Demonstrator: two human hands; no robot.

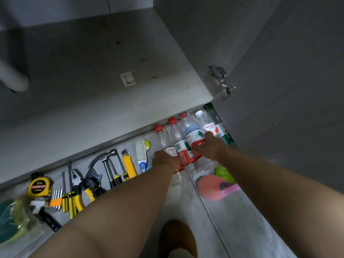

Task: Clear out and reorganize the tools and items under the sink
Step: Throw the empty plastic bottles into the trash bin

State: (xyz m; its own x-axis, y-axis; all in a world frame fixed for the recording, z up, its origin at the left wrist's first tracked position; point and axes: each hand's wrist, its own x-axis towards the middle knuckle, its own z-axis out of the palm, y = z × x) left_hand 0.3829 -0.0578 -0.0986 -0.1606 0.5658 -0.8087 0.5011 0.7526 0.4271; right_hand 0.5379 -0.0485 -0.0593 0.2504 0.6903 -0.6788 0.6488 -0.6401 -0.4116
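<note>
Bottles, five, lie side by side on floor right of tools; left hand and right hand rest on them, seemingly to gather them, grip unclear.

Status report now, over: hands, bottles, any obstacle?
Left hand and right hand grip the bottles, lying in a row on the floor before the cabinet. Tools lie to their left. Nothing in the way.

Dim, shadowy cabinet; blurred, warped frame edges.
</note>
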